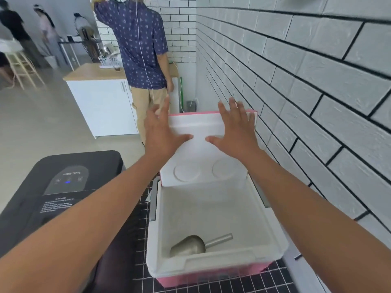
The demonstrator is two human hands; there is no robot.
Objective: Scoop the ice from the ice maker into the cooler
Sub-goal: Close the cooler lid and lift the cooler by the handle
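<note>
A pink cooler [213,269] with a white inside stands on the black tiled counter, close to the wall. Its lid [201,149] is swung up and stands nearly upright at the far side. Both my hands are spread flat against the lid's white inner face: my left hand [163,132] at its left edge, my right hand [234,127] near its upper right. A metal scoop [194,246] lies on the cooler's floor, handle pointing right. No ice shows in the cooler. The black ice maker [63,187] sits to the left, lid shut, a blue light on its panel.
A white brick wall [317,92] runs along the right, close to the cooler. A person in a blue patterned shirt [139,43] stands just beyond the lid, back turned. A white cabinet with a wooden top [99,98] stands behind. More people are at the far left.
</note>
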